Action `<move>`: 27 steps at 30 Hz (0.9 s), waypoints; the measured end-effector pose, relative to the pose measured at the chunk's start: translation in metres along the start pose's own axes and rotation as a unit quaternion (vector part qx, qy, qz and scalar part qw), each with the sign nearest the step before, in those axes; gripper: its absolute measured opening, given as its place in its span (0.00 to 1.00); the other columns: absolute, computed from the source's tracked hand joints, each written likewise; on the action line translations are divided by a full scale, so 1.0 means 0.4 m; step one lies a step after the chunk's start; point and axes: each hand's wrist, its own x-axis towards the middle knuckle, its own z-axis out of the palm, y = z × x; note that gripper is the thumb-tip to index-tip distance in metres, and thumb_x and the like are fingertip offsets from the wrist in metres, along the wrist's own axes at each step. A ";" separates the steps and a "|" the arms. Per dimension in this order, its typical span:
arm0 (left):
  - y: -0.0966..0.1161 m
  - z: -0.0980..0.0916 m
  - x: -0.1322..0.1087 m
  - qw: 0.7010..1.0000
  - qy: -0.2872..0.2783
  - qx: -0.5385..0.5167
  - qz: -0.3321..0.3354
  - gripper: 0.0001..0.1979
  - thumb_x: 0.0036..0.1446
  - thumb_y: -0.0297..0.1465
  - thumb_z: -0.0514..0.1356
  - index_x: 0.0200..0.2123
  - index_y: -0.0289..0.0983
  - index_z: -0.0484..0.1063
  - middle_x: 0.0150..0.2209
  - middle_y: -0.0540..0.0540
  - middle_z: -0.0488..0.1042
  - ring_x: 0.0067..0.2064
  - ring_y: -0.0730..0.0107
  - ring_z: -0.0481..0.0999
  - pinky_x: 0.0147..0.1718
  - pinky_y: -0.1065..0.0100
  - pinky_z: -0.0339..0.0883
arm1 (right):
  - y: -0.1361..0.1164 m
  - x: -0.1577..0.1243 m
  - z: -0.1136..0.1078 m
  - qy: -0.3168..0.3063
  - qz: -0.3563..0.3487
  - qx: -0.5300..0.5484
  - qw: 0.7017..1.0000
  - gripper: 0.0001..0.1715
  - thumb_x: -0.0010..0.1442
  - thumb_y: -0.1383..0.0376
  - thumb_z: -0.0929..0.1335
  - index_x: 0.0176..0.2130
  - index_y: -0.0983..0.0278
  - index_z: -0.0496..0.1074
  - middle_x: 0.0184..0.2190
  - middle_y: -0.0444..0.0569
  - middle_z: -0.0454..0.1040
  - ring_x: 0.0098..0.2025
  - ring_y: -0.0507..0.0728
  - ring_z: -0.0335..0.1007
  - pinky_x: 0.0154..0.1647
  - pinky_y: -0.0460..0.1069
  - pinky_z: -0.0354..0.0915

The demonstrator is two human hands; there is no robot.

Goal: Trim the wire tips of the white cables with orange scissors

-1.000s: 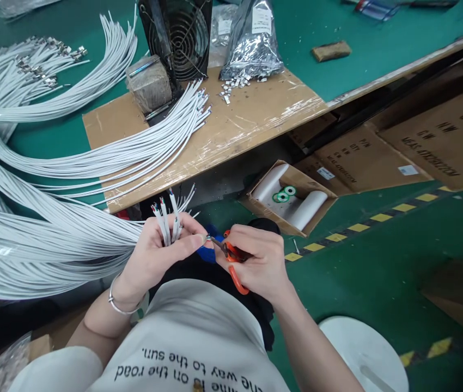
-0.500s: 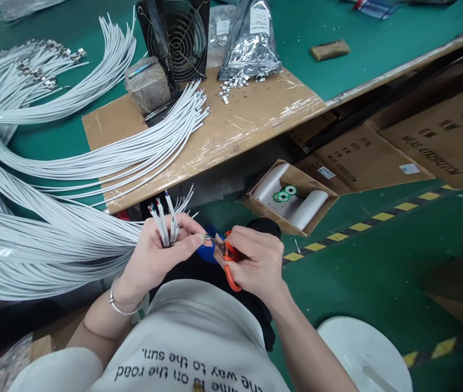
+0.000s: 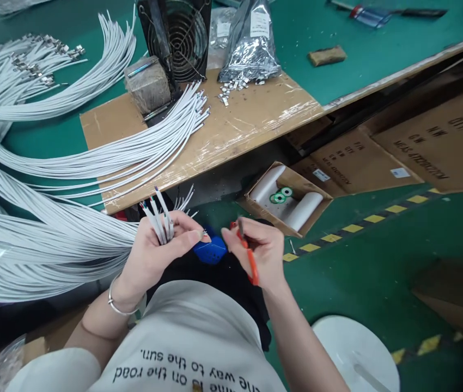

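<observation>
My left hand (image 3: 166, 242) is closed around several white cables (image 3: 158, 218), whose stripped ends stick up past the fingers. Between its thumb and forefinger one cable tip with small coloured wires (image 3: 206, 235) pokes out to the right. My right hand (image 3: 262, 250) grips orange-handled scissors (image 3: 251, 262); their blades point up and away from the cable tip. A gap separates the two hands. A blue object (image 3: 210, 250) shows below, between them. Large bundles of white cable (image 3: 43, 239) run from the left toward my left hand.
Another cable bundle (image 3: 141, 155) lies on the cardboard sheet (image 3: 251, 120). Behind stand a black fan (image 3: 184, 41) and a bag of parts (image 3: 251, 46), with small metal pieces (image 3: 231, 87) scattered before it. An open carton (image 3: 251, 198) sits on the floor beside a white round stool (image 3: 356, 354).
My right hand has drawn the scissors back to the right, off the cable tip, and turned them upward. My left hand stays nearly in place with the cables.
</observation>
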 end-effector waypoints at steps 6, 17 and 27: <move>0.002 -0.003 -0.003 1.000 -0.005 -0.020 -0.017 0.07 0.58 0.34 0.75 0.30 0.38 0.87 0.27 0.46 0.84 0.27 0.71 0.74 0.27 0.71 0.62 | -0.028 -0.005 0.027 -0.087 -0.060 -0.027 0.994 0.26 0.57 0.74 0.72 0.21 0.61 0.54 0.21 0.37 0.52 0.23 0.47 0.44 0.22 0.47 0.43; 0.000 -0.008 -0.008 0.999 -0.020 -0.007 -0.029 0.10 0.58 0.37 0.75 0.30 0.37 0.86 0.24 0.46 0.79 0.26 0.73 0.67 0.27 0.69 0.55 | -0.037 0.003 0.016 -0.106 -0.087 -0.058 0.989 0.23 0.53 0.76 0.70 0.22 0.61 0.53 0.21 0.37 0.52 0.23 0.48 0.45 0.23 0.48 0.44; -0.002 -0.014 -0.004 0.999 -0.024 0.018 -0.018 0.10 0.56 0.37 0.75 0.28 0.37 0.85 0.22 0.48 0.74 0.26 0.71 0.66 0.26 0.68 0.54 | -0.039 -0.002 0.018 -0.124 -0.089 -0.041 0.987 0.23 0.54 0.77 0.70 0.23 0.60 0.53 0.21 0.37 0.52 0.23 0.48 0.44 0.22 0.48 0.44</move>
